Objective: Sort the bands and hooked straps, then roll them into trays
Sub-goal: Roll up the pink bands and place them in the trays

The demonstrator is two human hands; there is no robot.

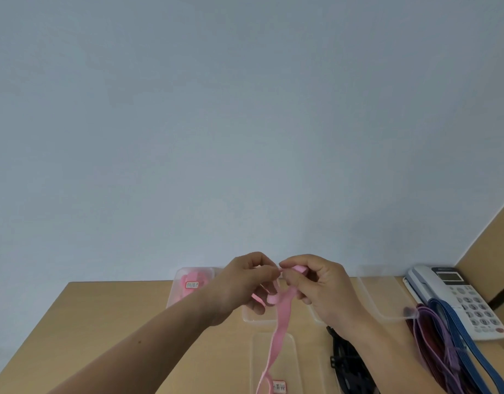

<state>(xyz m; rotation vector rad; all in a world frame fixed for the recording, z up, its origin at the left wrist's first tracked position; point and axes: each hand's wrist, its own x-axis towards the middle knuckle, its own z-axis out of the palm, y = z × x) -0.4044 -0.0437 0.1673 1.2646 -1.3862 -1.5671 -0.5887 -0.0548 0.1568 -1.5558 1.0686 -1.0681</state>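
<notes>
A pink band (pixel 279 328) hangs from both hands above the wooden table (pixel 108 322). My left hand (pixel 242 285) pinches its upper end, with a loop of it curled under the fingers. My right hand (pixel 319 282) pinches the same end from the right, fingertips almost touching the left ones. The band's loose tail drops into a clear tray (pixel 259 356) with a label near the front edge. A far-left clear tray (pixel 178 280) holds rolled pink bands (pixel 193 278).
Purple (pixel 432 336), blue (pixel 455 325) and dark red straps lie in a heap at the right, black straps (pixel 347 362) beneath my right forearm. A clear tray (pixel 387 297) sits behind them. A white desk phone (pixel 458 297) stands at the far right by a wall.
</notes>
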